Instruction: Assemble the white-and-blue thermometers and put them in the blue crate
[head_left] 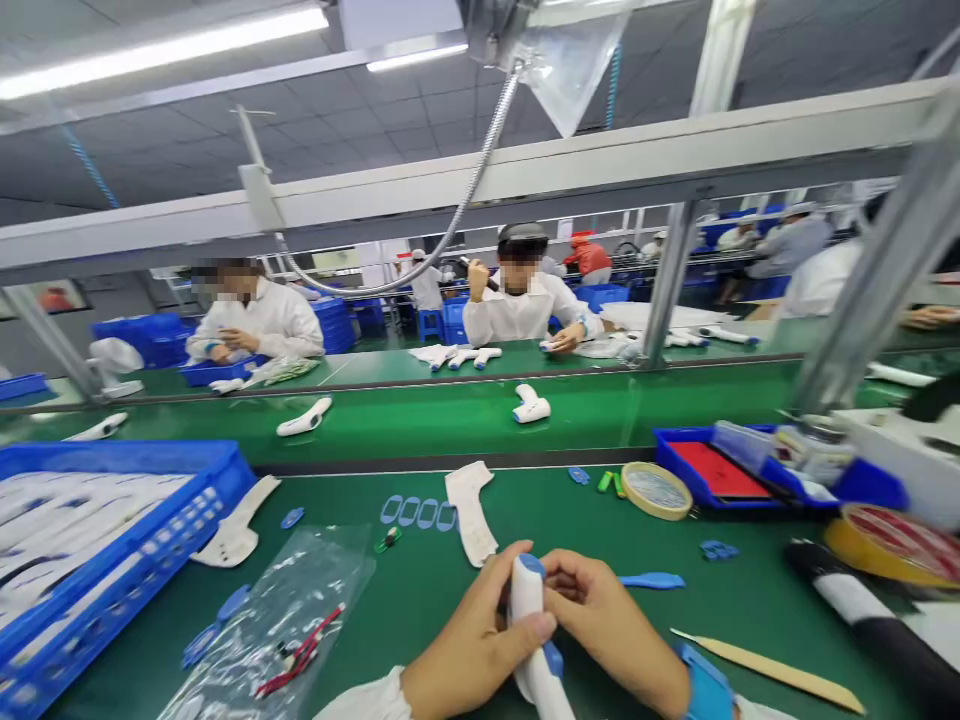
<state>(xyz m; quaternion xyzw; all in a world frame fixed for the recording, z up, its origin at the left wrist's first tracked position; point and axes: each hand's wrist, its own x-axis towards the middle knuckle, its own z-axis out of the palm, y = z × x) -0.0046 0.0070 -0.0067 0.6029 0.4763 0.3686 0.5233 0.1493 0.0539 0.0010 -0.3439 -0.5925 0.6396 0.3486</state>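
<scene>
A white forehead thermometer (527, 598) with blue parts is held low in front of me, tilted, its blue end pointing away. My left hand (469, 640) is closed around its body, thumb lying along the white shell. The fingers of my right hand (600, 612) are bent against its side, close to the blue end; the fingertips are partly hidden behind it. Just beyond my hands lies a loose white shell half (472, 512). Several blue frames (418, 513) and a small circuit part (388, 540) lie left of it. A blue plastic strip (652, 580) rests beside my right hand.
A blue basket of white shells (217, 500) stands left, near a clear bag (307, 580) with red wires (304, 655). To the right are a pointed wooden tool (772, 668), tape rolls (656, 490) and a blue tray (675, 470). Beyond runs a green conveyor (420, 415); co-workers sit opposite.
</scene>
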